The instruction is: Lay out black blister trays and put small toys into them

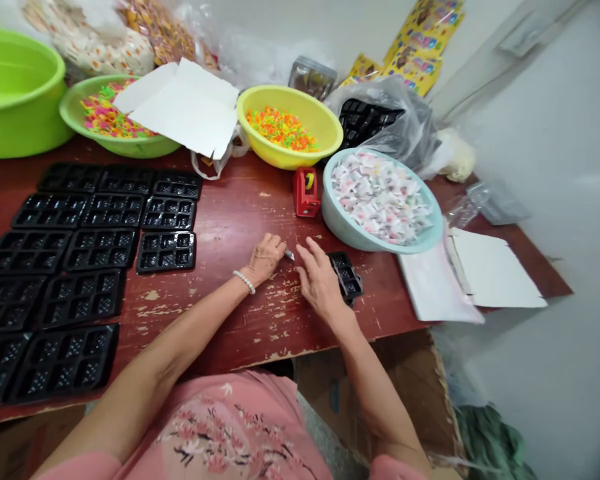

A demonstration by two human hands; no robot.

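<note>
My left hand (266,257), with a beaded bracelet at the wrist, is closed low over the table, fingers curled. A small grey-white piece (289,255) sticks out past its fingertips; its kind is too small to make out. Just to the right, my right hand (321,277) has its fingers apart and nothing visible in them. A small black compartment tray (349,275) lies beside the right hand, partly behind it. Above both hands stands a red tape dispenser (306,192) with a yellow roll.
Rows of black trays (166,252) cover the table's left side. A light blue basin (380,241) holds small white packets. Yellow (280,159) and green (125,148) bowls hold colourful small pieces. White card sheets (500,270) lie at the right edge.
</note>
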